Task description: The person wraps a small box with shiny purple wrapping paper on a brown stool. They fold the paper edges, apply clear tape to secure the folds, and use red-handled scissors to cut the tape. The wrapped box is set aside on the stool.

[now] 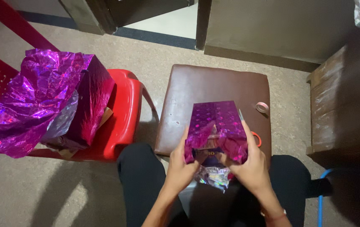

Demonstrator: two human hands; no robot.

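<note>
A small box wrapped in shiny purple foil paper rests on the near edge of a brown padded stool. My left hand grips the box's near left corner and presses the paper in. My right hand holds the near right side and folds the foil flap over the open end. Loose silvery paper hangs below the box between my hands.
A tape roll lies on the stool's right side, with orange-handled scissors partly hidden behind the box. A red plastic chair on the left carries crumpled purple foil sheets. A wooden bench stands at right.
</note>
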